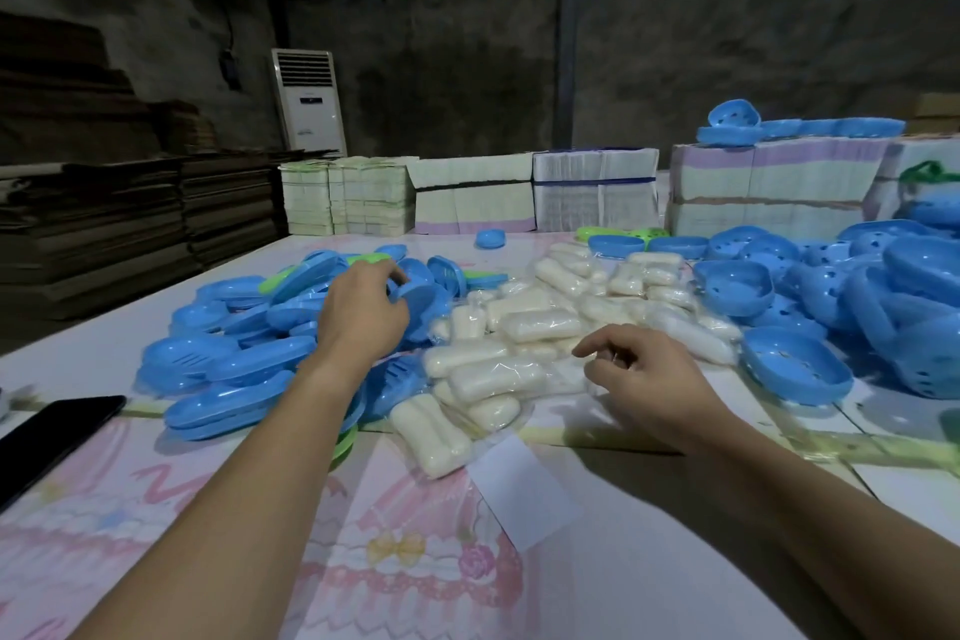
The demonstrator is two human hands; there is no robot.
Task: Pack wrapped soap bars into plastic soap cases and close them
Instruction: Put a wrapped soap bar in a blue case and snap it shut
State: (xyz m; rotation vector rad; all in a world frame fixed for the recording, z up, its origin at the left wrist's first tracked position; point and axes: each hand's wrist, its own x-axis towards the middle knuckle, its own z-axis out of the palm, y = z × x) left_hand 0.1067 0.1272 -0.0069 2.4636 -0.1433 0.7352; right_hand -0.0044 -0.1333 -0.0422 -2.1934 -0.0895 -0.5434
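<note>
A heap of white soap bars in clear wrap point(514, 353) lies in the middle of the table. To its left is a pile of blue case lids point(244, 353), and blue perforated case bottoms point(800, 369) are piled at the right. My left hand point(363, 312) reaches over the lid pile and its fingers curl round a blue lid point(415, 296). My right hand point(644, 374) hovers over the wrapped soaps with loosely bent fingers and holds nothing.
A black phone point(47, 437) lies at the left table edge. Bundled stacks of paper point(592, 192) line the far edge, some topped with blue cases. Flattened cardboard point(104, 218) is stacked at the left. A white slip of paper point(519, 483) lies near me.
</note>
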